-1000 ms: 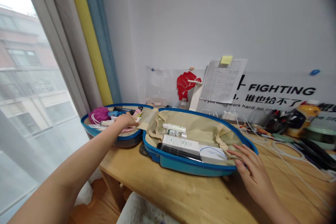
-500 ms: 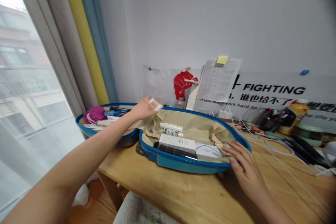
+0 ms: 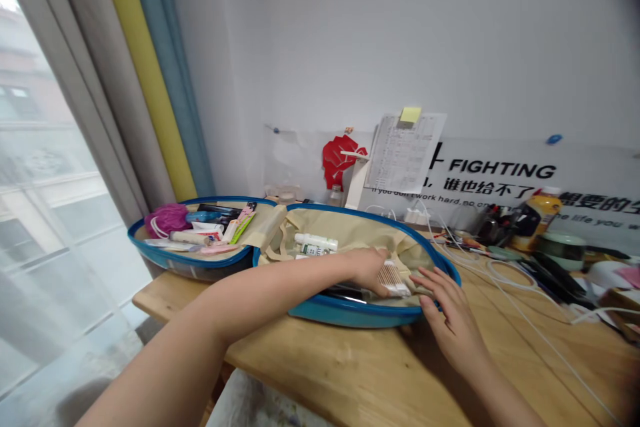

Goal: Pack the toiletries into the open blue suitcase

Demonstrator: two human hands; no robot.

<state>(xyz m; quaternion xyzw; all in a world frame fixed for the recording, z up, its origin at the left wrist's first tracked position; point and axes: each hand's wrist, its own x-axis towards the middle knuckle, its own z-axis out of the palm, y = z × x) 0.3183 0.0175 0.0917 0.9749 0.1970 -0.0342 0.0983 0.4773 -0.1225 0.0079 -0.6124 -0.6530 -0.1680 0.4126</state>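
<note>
An open blue hard-shell case with a beige lining lies on the wooden table. My left hand reaches into its right half, fingers closed on a small pack of cotton swabs, which shows thin tan sticks with white ends. Over the right end of this half, my right hand has its fingers spread at the rim and holds nothing. Two small white bottles, among them a white tube-shaped bottle, lie in the lining. My left forearm hides most of the boxes along the near side.
The case's left half holds a purple pouch, pens and packets. White cables, a yellow-labelled bottle and a green-lidded jar occupy the table's right side. Behind stand a wall poster and a pinned paper sheet.
My left hand has moved right and down with the pack of cotton swabs, from above the case's hinge side into the right half. My right hand stays by the rim. The view has shifted slightly.
</note>
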